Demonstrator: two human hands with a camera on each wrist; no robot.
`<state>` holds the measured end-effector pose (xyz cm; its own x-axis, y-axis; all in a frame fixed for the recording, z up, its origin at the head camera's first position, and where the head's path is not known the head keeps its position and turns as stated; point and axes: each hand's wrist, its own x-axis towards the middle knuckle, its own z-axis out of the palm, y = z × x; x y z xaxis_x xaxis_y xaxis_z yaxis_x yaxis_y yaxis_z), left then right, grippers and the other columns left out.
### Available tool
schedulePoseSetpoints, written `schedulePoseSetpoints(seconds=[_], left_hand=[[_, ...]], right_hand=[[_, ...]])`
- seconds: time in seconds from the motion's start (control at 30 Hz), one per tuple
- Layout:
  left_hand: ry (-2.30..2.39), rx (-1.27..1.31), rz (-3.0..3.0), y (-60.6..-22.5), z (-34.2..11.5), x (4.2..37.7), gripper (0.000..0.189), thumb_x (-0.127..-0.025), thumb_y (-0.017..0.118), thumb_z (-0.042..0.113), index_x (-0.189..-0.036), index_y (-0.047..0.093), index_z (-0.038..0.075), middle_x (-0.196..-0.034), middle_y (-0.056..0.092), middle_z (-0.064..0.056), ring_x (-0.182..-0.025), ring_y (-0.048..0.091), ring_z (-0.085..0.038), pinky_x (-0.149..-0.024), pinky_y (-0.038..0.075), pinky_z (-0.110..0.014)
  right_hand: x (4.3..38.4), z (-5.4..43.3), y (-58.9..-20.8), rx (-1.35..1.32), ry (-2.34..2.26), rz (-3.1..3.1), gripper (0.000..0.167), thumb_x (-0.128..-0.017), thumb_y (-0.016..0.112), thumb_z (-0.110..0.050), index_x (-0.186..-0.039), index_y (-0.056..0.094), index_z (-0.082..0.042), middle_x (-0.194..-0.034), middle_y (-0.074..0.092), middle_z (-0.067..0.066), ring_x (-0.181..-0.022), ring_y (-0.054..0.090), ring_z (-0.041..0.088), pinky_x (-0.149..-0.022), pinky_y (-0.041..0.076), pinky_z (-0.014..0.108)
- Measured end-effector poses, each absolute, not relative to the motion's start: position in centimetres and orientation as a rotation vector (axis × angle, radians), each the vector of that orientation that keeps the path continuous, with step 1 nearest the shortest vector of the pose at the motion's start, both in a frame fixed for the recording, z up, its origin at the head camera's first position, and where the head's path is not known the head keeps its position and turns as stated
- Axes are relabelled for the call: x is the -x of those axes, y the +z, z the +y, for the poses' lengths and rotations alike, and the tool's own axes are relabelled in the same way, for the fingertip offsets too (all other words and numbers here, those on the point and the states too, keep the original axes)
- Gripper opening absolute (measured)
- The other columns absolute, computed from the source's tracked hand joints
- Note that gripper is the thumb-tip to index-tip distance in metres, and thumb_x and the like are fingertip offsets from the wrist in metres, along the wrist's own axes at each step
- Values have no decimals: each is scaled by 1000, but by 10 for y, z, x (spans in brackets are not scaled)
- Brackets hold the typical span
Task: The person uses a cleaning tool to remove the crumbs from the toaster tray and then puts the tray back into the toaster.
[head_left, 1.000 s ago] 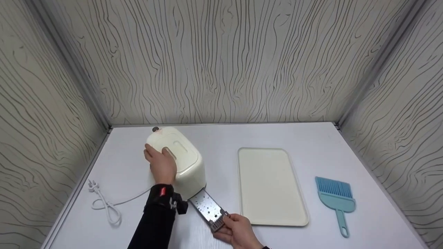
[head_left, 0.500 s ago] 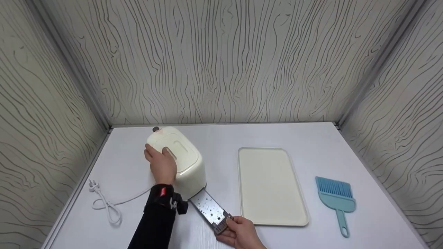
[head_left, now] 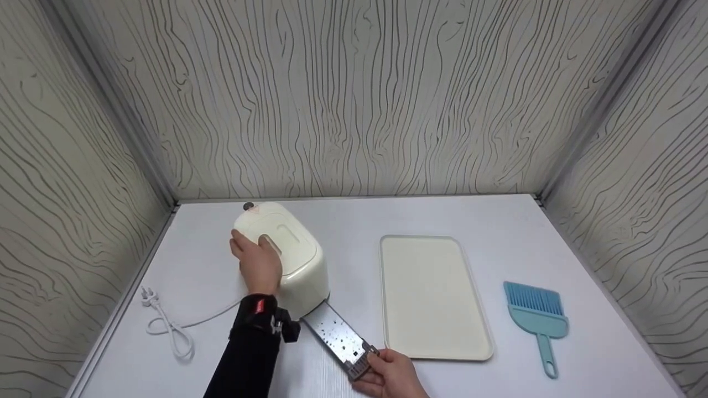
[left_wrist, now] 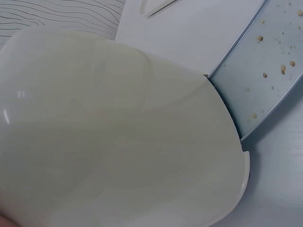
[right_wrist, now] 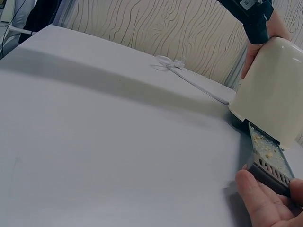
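Observation:
A cream toaster [head_left: 306, 284] stands at the left of the table, a lid over its top. My left hand [head_left: 260, 269] grips its left side, thumb on the top and fingers down the far side. From the toaster's near end sticks out a metal crumb tray [head_left: 333, 330], its inner end still hidden inside the body. Tan crumbs [left_wrist: 283, 69] lie scattered on it in the left wrist view. With my right hand [head_left: 394, 373] I pinch the tray's dark slotted end [right_wrist: 270, 176], thumb above and fingers beneath.
A cream rectangular tray [head_left: 434, 298] lies right of the toaster. Farther right is a blue hand brush [head_left: 536, 315] with what looks like a small dustpan. The toaster's white cord and plug [head_left: 176, 337] lie at the left. Patterned walls [head_left: 354, 99] enclose the table.
My right hand has drawn the crumb tray a little farther out of the toaster, down and to the right. The left hand and toaster have stayed in place.

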<state>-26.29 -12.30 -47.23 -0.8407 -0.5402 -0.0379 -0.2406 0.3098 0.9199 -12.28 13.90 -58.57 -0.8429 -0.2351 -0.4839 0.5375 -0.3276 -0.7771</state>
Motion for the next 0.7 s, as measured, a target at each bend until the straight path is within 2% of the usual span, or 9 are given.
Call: schedulePoseSetpoints(seconds=[0.43,0.7], left_hand=[[-1538,-693,-2287,-473,-123,263,70,-110,36,22,-161,-8,0,-166,0,-31,-130,45,-56,-111,38,-58],[-1593,-703,-2276,-472,-124,261,71,-110,35,24,-162,-9,3,-167,-5,-28,-142,33,-52,-119,29,-55]], right_hand=[[116,152,-585,-357,-2141,1515,24,-106,48,-3,-120,47,16,-95,73,19,-91,76,32,-84,60,41],[114,165,-586,-375,-2130,1549,23,-105,48,-1,-120,50,16,-93,73,16,-88,77,29,-84,60,41]])
